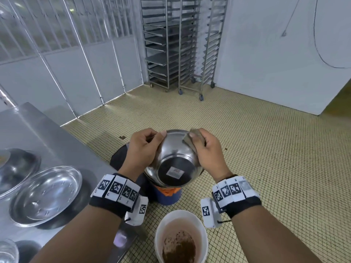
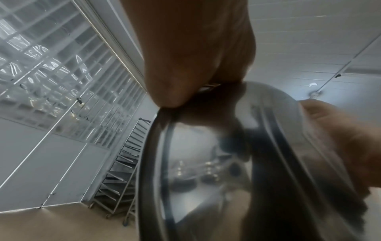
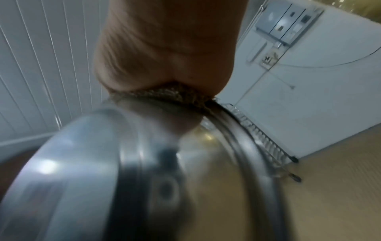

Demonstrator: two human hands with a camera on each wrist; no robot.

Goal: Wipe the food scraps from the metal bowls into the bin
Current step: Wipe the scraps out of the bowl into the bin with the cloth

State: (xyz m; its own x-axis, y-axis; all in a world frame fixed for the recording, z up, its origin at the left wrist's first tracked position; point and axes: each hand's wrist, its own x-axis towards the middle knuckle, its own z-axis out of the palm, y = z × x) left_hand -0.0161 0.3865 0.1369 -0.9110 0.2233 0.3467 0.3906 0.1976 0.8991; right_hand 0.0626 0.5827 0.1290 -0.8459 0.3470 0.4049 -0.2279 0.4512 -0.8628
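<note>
Left hand (image 1: 141, 149) pinched bowl (image 1: 174, 158) rim, right hand (image 1: 207, 150) fingers curled round cloth (image 1: 190, 142) — best tipped over bin (image 1: 121, 154), wiped outward.

white sticker (image 1: 175, 171) on bowl (image 1: 176, 154) base, print too blurred to read

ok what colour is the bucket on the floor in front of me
White, with brown liquid and scraps inside: the bucket shows best in the head view.
</note>
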